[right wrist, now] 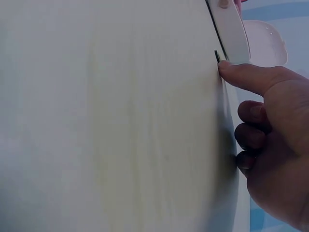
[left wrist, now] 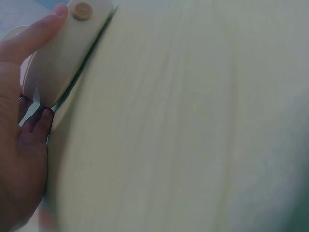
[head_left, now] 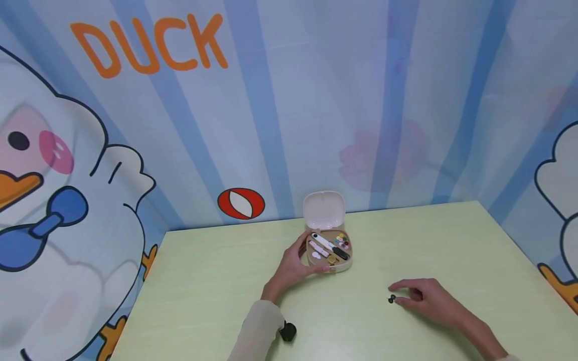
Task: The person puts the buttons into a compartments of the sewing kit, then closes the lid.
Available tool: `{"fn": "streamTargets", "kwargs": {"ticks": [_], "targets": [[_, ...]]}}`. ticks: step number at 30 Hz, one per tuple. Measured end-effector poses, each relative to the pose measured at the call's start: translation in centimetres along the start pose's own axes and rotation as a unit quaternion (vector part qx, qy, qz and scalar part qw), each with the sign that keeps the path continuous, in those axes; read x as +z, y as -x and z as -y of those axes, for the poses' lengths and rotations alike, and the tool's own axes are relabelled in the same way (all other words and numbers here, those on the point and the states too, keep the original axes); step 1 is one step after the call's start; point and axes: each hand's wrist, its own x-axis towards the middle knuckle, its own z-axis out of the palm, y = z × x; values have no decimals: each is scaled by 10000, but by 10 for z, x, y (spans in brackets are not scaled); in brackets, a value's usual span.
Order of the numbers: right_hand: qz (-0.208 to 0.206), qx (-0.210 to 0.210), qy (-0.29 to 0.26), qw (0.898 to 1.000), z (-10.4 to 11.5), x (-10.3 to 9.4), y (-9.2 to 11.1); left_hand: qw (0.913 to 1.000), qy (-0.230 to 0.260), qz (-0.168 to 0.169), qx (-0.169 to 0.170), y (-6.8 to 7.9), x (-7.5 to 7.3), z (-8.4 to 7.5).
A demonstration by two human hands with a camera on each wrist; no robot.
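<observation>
A small beige case (head_left: 344,266) stands on the table with its pale lid (head_left: 324,210) raised. Around its left side my left hand (head_left: 289,265) grips it, thumb along the front near a round tan button (left wrist: 82,11). Inside lie a white and black pen-shaped tool (head_left: 331,245), a pinkish stick (head_left: 318,248), a gold round piece (head_left: 332,259) and several coloured beads or buttons (head_left: 342,241). My right hand (head_left: 429,298) is low over the table, thumb and index finger curved apart. A tiny black item (head_left: 392,299), its kind unclear, is right at the thumb tip.
The pale green table (head_left: 217,291) ends at the back against a striped curtain (head_left: 307,100) printed with ducks. A black knob-like object (head_left: 288,331) is by the left sleeve (head_left: 259,328).
</observation>
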Motion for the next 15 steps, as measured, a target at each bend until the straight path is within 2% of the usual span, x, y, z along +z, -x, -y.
{"fn": "streamTargets", "kwargs": {"ticks": [10, 15], "targets": [[-172, -187, -36, 9997, 4, 6, 2, 10000, 80, 6, 32, 0, -1, 0], [-98, -55, 29, 9999, 6, 5, 2, 9999, 144, -1, 94, 1, 0, 0]]}}
